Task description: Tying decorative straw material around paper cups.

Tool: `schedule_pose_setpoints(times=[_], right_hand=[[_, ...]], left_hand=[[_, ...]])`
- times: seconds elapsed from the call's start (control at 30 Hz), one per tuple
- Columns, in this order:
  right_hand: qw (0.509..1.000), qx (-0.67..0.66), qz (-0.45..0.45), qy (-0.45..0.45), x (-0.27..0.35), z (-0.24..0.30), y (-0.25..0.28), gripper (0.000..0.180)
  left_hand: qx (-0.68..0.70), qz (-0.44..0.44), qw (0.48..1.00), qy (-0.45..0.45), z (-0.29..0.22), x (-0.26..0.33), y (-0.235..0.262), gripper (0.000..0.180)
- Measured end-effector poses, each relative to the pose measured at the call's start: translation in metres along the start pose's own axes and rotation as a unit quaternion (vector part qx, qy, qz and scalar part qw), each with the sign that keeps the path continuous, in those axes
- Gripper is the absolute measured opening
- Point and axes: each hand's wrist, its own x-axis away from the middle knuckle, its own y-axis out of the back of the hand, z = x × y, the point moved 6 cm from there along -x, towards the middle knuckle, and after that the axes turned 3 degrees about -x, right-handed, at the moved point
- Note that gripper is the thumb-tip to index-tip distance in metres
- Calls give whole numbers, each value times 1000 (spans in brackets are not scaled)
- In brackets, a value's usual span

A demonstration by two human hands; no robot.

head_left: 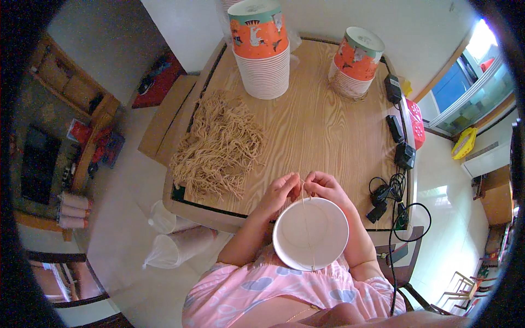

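Your wooden counter (322, 131) fills the middle of the view, running from your lap toward 12 o'clock. On it, at about 10 o'clock from your hands, lies a broad loose heap of tan strings (219, 145), spreading almost to the counter's left edge. At 12 o'clock stands a tall stack of paper bowls (261, 49) with an orange printed band, and at 1 o'clock a shorter, tilted stack of the same bowls (354, 63). Along the right edge, from 2 to 4 o'clock, you have black power adapters and tangled cables (396, 164).

Nearer you, a white paper bowl (310, 234) sits at the counter's near edge, just above your lap, its open mouth facing up at you. A thin string (304, 202) runs from your fingers down across the bowl.

Your left hand (280, 191) and right hand (325, 187) meet at the bowl's far rim, each grip narrowed to a pinch on the string, fingertips nearly touching.
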Motion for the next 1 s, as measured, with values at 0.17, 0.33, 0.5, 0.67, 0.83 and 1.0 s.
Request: schedule_pose_setpoints(times=[0.17, 0.33, 0.5, 0.67, 0.83, 1.0], right_hand=[[997, 52, -45, 47, 1, 17, 0, 12], [988, 117, -51, 91, 3, 40, -3, 11], [991, 90, -41, 92, 10, 51, -14, 5], [992, 87, -40, 83, 15, 53, -15, 7], [993, 63, -35, 89, 18, 47, -14, 7], [993, 68, -37, 91, 22, 50, -19, 7]], left_hand=[[-81, 33, 996, 4, -16, 5, -12, 18], [-53, -19, 996, -69, -37, 1, -12, 10], [-42, -13, 995, -88, -49, 5, -18, 9], [-60, -23, 995, -79, -49, 6, -20, 10], [-71, -21, 993, -88, -49, 8, -23, 11], [-88, -26, 991, -97, -53, 12, -24, 11]])
